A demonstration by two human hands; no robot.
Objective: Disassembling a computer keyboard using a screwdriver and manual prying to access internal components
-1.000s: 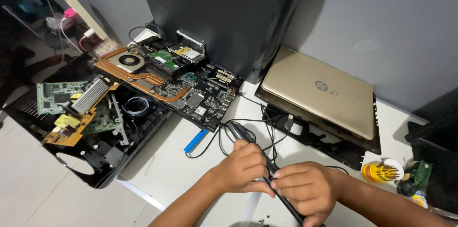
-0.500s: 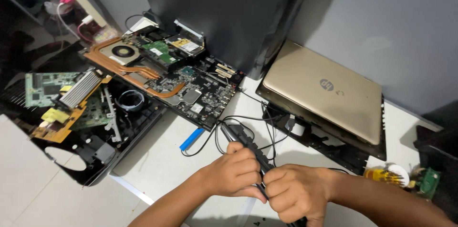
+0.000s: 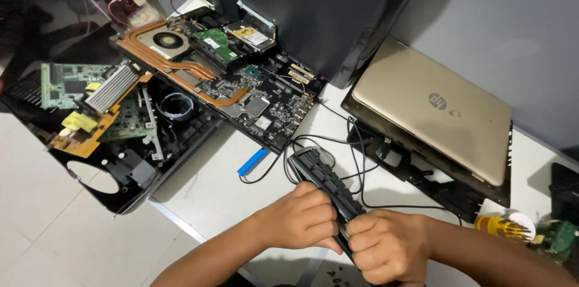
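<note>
Both hands grip a long black bar near the desk's front edge: the left hand is curled around its middle, and the right hand is fisted on its near end. A white cup at the right edge holds yellow bits.

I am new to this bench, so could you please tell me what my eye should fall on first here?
First, the left hand and right hand at the bottom, both in a closed grip on a long black ribbed bar. Up left lies a bare dark circuit board with copper heat pipes and a round fan. To the right a closed gold laptop rests on a black frame.
</note>
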